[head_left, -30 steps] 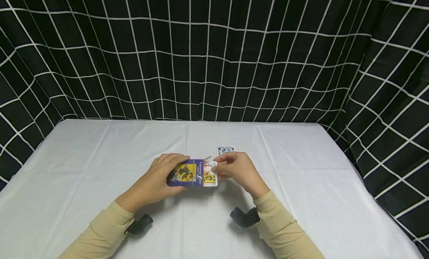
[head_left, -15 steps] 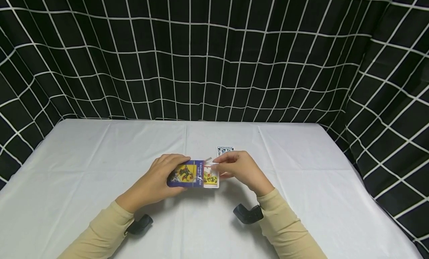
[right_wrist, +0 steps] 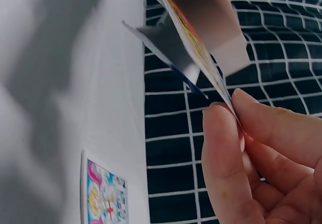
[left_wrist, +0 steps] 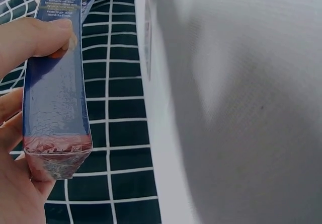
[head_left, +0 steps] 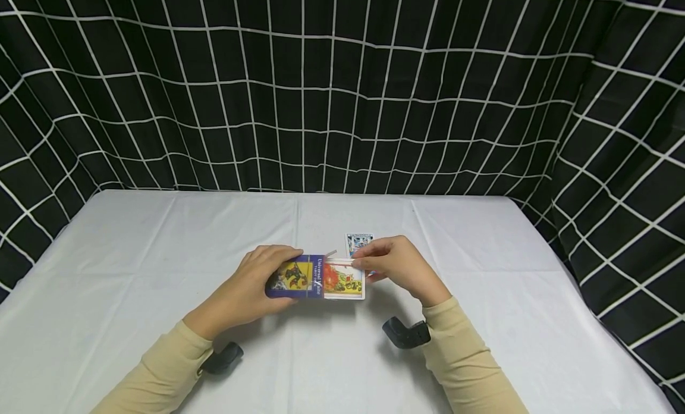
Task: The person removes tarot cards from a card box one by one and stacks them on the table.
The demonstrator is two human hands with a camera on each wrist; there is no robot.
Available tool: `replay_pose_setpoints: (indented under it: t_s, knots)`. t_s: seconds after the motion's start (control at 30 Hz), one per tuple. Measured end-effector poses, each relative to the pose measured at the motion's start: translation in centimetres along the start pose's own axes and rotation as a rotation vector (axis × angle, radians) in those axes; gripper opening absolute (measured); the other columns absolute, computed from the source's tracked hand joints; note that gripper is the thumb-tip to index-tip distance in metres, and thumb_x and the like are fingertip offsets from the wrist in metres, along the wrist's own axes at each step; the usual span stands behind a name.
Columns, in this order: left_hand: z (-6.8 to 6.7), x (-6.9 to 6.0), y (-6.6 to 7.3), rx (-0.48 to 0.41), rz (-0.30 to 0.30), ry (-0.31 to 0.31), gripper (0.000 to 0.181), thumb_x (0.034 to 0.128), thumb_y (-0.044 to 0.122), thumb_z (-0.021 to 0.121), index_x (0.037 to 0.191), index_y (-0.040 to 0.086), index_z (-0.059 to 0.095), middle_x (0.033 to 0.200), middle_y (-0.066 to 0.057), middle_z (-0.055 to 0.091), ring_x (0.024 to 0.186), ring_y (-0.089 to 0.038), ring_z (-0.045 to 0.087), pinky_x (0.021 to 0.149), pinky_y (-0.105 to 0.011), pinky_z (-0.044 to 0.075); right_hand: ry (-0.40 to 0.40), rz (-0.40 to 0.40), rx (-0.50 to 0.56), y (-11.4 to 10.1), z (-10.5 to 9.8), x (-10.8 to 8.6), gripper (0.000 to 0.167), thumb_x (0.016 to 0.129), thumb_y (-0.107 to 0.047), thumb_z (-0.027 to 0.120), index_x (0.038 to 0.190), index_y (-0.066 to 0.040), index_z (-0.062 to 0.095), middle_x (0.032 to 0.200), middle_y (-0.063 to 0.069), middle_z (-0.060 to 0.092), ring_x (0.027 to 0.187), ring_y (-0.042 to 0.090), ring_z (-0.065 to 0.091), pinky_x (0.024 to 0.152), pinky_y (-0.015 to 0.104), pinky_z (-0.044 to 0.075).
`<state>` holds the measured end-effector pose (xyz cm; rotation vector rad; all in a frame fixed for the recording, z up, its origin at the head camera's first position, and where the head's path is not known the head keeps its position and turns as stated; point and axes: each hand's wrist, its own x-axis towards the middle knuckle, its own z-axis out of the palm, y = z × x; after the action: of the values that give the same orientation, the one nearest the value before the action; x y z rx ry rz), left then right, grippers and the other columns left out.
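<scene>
My left hand point(head_left: 251, 281) grips a blue tarot card box point(head_left: 294, 277) by its long edges, its printed front facing up. In the left wrist view the thumb presses the narrow blue side of the box point(left_wrist: 58, 93). A tarot card point(head_left: 345, 281) with a red and yellow picture sticks partway out of the box's right end. Between thumb and fingers, my right hand point(head_left: 401, 268) pinches the outer end of that card point(right_wrist: 201, 58). The right wrist view shows the box's flap point(right_wrist: 166, 53) hanging loose by the open end. Whatever remains deeper in the box is hidden.
Another card point(head_left: 357, 242) lies face up on the white tablecloth point(head_left: 214, 223), just beyond my right hand. A black curtain with a white grid point(head_left: 321, 104) stands behind the table and at both sides. Dark wrist devices point(head_left: 407, 333) sit at both cuffs.
My right hand has moved to the right, and the card now sticks farther out of the box. My left hand and the box have stayed almost in place.
</scene>
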<state>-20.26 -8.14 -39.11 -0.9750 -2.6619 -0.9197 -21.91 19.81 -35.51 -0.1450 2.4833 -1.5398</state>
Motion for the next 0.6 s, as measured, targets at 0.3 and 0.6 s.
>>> replay_pose_setpoints:
  t_s: [0.3,0.6]
  knots:
    - [0.1,0.1,-0.2,0.014,0.008,0.011,0.074,0.0752,0.02,0.085,0.141,0.01,0.052,0.14,-0.01,0.057,0.131,-0.03,0.049,0.111,-0.055,0.036,-0.055,-0.006,-0.045,0.1,-1.4,-0.3,0.023,0.089,-0.008,0.071,0.104,0.009,0.072,0.089,0.009,0.074,0.069,0.009,0.066,0.069,0.032,0.061]
    - [0.1,0.1,-0.5,0.013,0.017,0.033,0.075,0.074,0.019,0.086,0.14,0.009,0.052,0.138,-0.01,0.057,0.129,-0.03,0.049,0.11,-0.055,0.036,-0.075,-0.004,-0.036,0.3,-2.9,-0.5,0.02,0.09,-0.009,0.07,0.101,0.007,0.071,0.085,0.002,0.071,0.075,0.013,0.065,0.071,0.035,0.061]
